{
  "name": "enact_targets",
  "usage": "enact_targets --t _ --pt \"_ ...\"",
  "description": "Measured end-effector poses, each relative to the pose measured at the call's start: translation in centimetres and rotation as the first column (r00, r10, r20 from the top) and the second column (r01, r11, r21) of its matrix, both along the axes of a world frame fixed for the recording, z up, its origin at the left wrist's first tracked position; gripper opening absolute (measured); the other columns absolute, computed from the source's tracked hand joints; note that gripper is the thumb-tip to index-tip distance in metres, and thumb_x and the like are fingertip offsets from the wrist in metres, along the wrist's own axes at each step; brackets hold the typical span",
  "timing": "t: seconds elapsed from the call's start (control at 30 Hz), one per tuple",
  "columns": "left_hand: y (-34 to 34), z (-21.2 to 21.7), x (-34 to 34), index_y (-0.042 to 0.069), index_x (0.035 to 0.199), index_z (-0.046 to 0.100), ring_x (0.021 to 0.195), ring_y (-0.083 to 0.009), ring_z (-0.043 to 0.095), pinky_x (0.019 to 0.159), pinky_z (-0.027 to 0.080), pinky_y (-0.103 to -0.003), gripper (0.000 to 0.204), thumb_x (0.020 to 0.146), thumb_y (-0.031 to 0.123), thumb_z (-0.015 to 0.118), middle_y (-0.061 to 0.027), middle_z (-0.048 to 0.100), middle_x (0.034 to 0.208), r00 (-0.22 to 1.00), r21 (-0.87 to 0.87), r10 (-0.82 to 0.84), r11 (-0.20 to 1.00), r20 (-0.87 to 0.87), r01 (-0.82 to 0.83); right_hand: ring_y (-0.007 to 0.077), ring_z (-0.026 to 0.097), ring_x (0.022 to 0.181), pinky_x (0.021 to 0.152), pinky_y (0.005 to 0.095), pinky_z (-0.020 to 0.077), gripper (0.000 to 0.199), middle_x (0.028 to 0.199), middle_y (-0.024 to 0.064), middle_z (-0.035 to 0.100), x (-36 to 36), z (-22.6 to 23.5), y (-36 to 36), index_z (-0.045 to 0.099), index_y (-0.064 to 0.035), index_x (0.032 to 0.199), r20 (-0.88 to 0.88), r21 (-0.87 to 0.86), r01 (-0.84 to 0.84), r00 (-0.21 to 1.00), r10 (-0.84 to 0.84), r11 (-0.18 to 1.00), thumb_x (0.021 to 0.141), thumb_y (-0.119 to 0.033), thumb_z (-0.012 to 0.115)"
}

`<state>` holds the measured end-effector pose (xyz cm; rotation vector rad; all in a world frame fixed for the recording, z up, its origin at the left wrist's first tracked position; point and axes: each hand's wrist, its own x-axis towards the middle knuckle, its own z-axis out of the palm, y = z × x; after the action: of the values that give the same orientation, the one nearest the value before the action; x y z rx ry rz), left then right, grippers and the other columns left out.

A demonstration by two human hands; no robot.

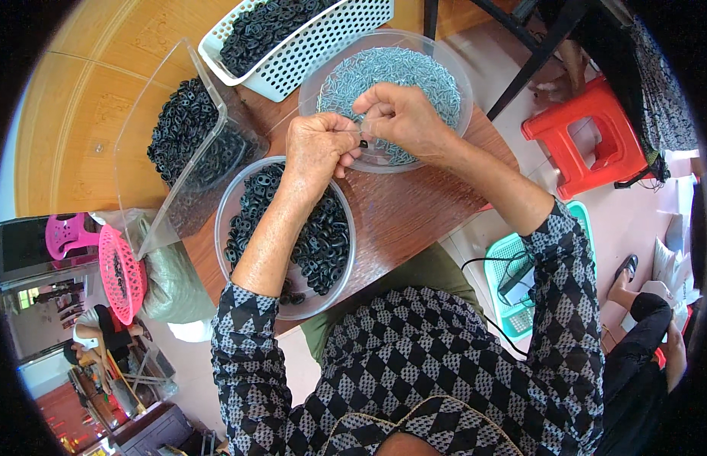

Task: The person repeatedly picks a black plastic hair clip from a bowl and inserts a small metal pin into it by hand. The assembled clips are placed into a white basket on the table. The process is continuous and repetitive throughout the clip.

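Fingers bent and pinched, my left hand (315, 150) holds a small black plastic part (363, 144) just above the near edge of a clear round tub (466, 95). That tub is filled with silvery screws (391, 64). Right beside the part, my right hand (405, 121) is closed in a pinch over the screws. What sits between its fingertips is too small to make out. Under my left forearm stands a second clear round tub (352, 228), holding many black plastic parts (319, 247) with holes in them.
A white perforated basket (281, 80) and a clear bin (125, 163), both with black parts, stand on the wooden table (414, 205) beyond my hands. To the right are a red stool (551, 125) and a green basket (518, 323). Other people appear at both sides.
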<state>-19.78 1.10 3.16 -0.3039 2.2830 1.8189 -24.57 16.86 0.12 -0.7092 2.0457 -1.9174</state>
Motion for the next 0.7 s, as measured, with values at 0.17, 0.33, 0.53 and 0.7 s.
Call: enact_targets --t 0.17,0.33,0.53,0.7 --pt "-0.1 0.0 0.0 -0.001 0.079 0.063 0.045 -0.0064 0.050 0.037 0.039 -0.019 0.004 0.075 0.000 0.062 -0.0054 0.061 0.062 1.000 0.010 0.019 1.000 0.011 -0.019 0.0130 0.060 0.065 0.057 0.0258 0.0480 0.023 0.072 0.0096 0.063 0.0 -0.7 -0.3 0.059 0.0056 0.092 -0.078 -0.005 0.040 0.996 -0.040 0.999 0.070 0.001 0.063" --pt "-0.2 -0.1 0.1 -0.002 0.070 0.063 0.043 -0.0067 0.051 0.034 0.039 -0.020 0.005 0.070 -0.002 0.058 -0.0046 0.058 0.054 0.997 -0.053 0.033 0.998 -0.077 -0.037 0.0185 0.062 0.066 0.059 0.0298 0.0489 0.021 0.073 0.0119 0.063 0.0 -0.7 -0.4 0.060 0.0035 0.091 -0.191 0.067 0.075 0.980 -0.061 0.995 0.072 -0.003 0.063" --pt "-1.1 -0.5 0.2 0.001 0.076 0.064 0.045 -0.0054 0.050 0.036 0.038 -0.018 0.005 0.073 0.002 0.060 -0.0030 0.059 0.060 0.994 -0.242 -0.018 0.970 -0.105 -0.008 0.0242 0.060 0.068 0.062 0.0345 0.0475 0.016 0.073 0.0130 0.061 0.4 -0.4 0.1 0.061 -0.0006 0.088 -0.432 0.181 0.197 0.896 -0.102 0.964 0.074 -0.007 0.063" --pt "-1.3 -0.1 0.4 0.001 0.075 0.063 0.045 -0.0053 0.050 0.037 0.038 -0.018 0.003 0.073 0.002 0.060 -0.0031 0.059 0.059 0.998 -0.165 -0.006 0.986 -0.068 -0.005 0.0228 0.059 0.068 0.061 0.0346 0.0465 0.013 0.079 0.0116 0.062 0.8 2.2 1.3 0.064 -0.0042 0.087 -0.531 0.094 0.235 0.834 -0.151 0.967 0.074 -0.008 0.061"
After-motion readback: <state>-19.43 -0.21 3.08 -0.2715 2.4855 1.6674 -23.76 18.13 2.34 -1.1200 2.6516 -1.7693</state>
